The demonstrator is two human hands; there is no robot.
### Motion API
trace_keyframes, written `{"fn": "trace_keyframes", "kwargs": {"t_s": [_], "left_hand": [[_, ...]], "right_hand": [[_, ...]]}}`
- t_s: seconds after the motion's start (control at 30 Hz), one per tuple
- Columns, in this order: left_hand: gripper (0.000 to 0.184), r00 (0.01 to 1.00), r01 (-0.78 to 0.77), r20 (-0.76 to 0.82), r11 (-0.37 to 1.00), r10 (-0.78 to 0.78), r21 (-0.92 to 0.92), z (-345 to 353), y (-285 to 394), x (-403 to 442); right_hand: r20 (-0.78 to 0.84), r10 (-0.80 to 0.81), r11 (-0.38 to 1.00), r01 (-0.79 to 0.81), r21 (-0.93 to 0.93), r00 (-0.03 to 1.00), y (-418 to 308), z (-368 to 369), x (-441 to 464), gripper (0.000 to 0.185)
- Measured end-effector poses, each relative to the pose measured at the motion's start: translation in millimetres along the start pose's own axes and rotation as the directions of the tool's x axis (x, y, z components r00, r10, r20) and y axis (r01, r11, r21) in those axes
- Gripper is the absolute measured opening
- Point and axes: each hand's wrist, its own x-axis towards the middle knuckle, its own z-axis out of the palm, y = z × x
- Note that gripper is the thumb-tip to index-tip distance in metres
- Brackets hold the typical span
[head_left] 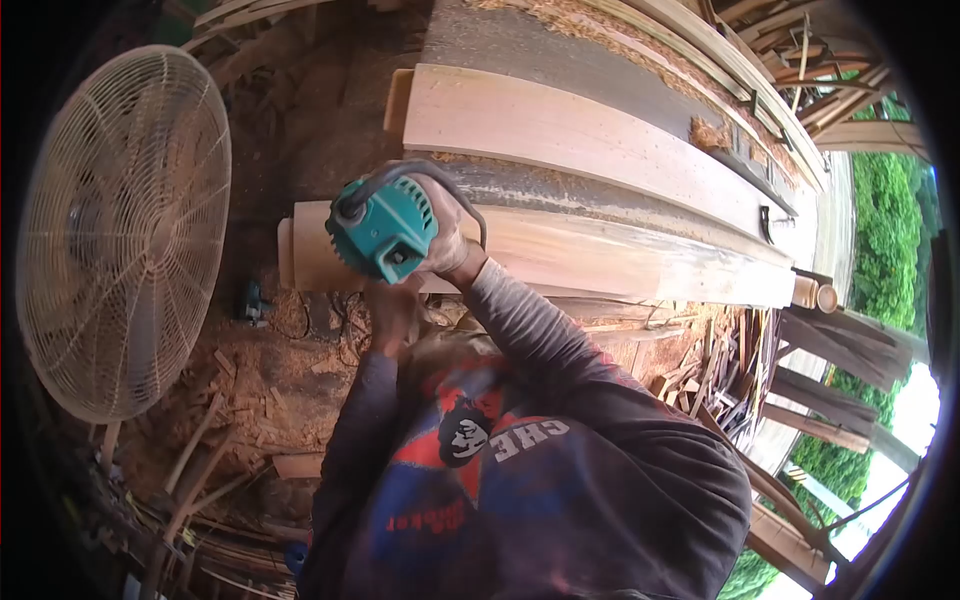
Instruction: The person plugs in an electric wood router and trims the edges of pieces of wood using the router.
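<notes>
A teal corded electric planer (pixel 385 225) is over the near end of a long pale board (pixel 560 245). My right hand (pixel 450 225) is closed around the planer's far side, and the black cord (pixel 400 172) loops over its top and past my wrist. Close below the planer is my left hand (pixel 395 305), near the board's edge. Its fingers are largely hidden behind the tool, so I cannot make out whether they grip it. The planer's underside is out of sight.
A second pale board (pixel 560 120) lies parallel, farther across the bench (pixel 520 50). A large fan (pixel 130 230) stands at the left. Shavings and offcuts (pixel 280 360) litter the floor, with a small blue tool (pixel 253 302) among them. Timber strips (pixel 740 60) run along the far side.
</notes>
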Motion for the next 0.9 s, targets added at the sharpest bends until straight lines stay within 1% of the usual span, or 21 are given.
{"fn": "trace_keyframes", "kwargs": {"t_s": [0.03,0.07,0.1,0.13,0.17,0.2,0.23,0.27,0.3,0.33,0.37,0.4,0.43,0.47,0.5,0.57,0.6,0.67,0.77,0.83,0.9], "left_hand": [[0.058,0.999,-0.041,0.022,0.997,0.040,0.064,-1.1,-6.3,1.0],[0.064,0.985,-0.168,-0.001,0.969,0.171,0.183,-2.6,-47.4,12.9],[0.073,0.958,-0.270,-0.008,0.913,0.286,0.304,2.9,-39.2,14.2],[0.082,0.917,-0.354,-0.014,0.833,0.398,0.426,8.3,-29.9,14.9],[0.092,0.876,-0.399,-0.009,0.734,0.482,0.550,8.0,19.3,3.5],[0.092,0.871,-0.416,0.009,0.729,0.491,0.544,13.8,46.2,0.3],[0.097,0.799,-0.573,0.293,0.514,0.525,0.639,21.3,69.5,2.2],[0.102,0.685,-0.711,0.553,0.270,0.474,0.649,32.3,83.8,6.4],[0.102,0.678,-0.716,0.555,0.261,0.482,0.648,50.7,89.5,13.8],[0.107,0.590,-0.803,0.686,0.216,0.426,0.556,73.3,91.8,23.7],[0.113,0.480,-0.877,0.801,0.179,0.357,0.446,92.4,93.3,32.0],[0.113,0.466,-0.885,0.810,0.166,0.356,0.435,108.5,95.1,38.7],[0.116,0.441,-0.894,0.864,0.205,0.243,0.398,124.7,97.4,44.6],[0.120,0.403,-0.898,0.907,0.245,0.126,0.365,139.1,101.0,47.2],[0.120,0.383,-0.908,0.916,0.230,0.119,0.350,150.8,106.9,46.1],[0.121,0.408,-0.894,0.911,0.229,0.064,0.384,171.7,117.8,39.1],[0.121,0.387,-0.905,0.921,0.212,0.050,0.368,179.6,116.0,36.9],[0.112,0.394,-0.911,0.902,0.200,0.177,0.359,188.3,105.0,36.6],[0.104,0.395,-0.916,0.889,0.178,0.233,0.360,191.8,98.4,35.2],[0.098,0.403,-0.912,0.895,0.165,0.191,0.375,195.0,110.0,24.0],[0.087,0.334,-0.927,0.822,0.004,0.462,0.374,197.6,113.8,16.1]], "right_hand": [[-0.032,0.002,0.999,-0.004,-0.043,0.999,-1.8,-20.6,-3.7,0.087],[0.017,0.000,0.990,0.003,-0.139,1.000,-5.5,-44.6,-9.6,0.087],[0.069,0.002,0.973,0.014,-0.230,0.998,-9.7,-68.9,-15.3,0.087],[-0.054,0.062,0.997,-0.065,-0.047,0.997,-17.6,-93.4,-27.8,0.085],[-0.143,0.126,0.991,-0.117,0.070,0.982,-29.8,-117.7,-39.0,0.077],[-0.244,0.225,0.964,-0.179,0.198,0.943,-47.5,-141.6,-48.6,0.069],[-0.336,0.352,0.899,-0.216,0.380,0.873,-71.2,-162.4,-57.0,0.062],[-0.415,0.442,0.843,-0.210,0.496,0.795,-92.7,-182.4,-66.1,0.055],[-0.500,0.412,0.896,-0.237,0.377,0.762,-113.0,-202.0,-80.1,0.049],[-0.591,0.207,0.887,-0.404,-0.222,0.780,-118.4,-223.4,-98.6,0.056],[-0.659,0.121,0.875,-0.393,-0.281,0.742,-131.5,-240.7,-114.4,0.060],[-0.720,0.033,0.854,-0.393,-0.340,0.694,-144.4,-258.1,-130.1,0.065],[-0.769,-0.055,0.826,-0.404,-0.393,0.637,-157.3,-275.6,-145.7,0.069],[-0.803,-0.085,0.800,-0.440,-0.408,0.590,-168.2,-287.7,-165.8,0.069],[-0.834,-0.115,0.774,-0.477,-0.416,0.540,-179.1,-299.8,-185.5,0.069],[-0.892,-0.149,0.722,-0.570,-0.394,0.428,-200.8,-318.7,-221.9,0.069],[-0.902,-0.158,0.716,-0.583,-0.385,0.402,-206.9,-324.3,-236.6,0.069],[-0.905,-0.265,0.681,-0.599,-0.421,0.334,-213.3,-333.9,-260.5,0.060],[-0.948,-0.222,0.682,-0.658,-0.319,0.230,-226.8,-335.0,-262.5,0.061],[-0.932,-0.274,0.708,-0.607,-0.361,0.235,-224.1,-344.4,-273.5,0.062],[-0.925,-0.256,0.626,-0.682,-0.379,0.279,-223.7,-351.6,-278.8,0.062]]}}
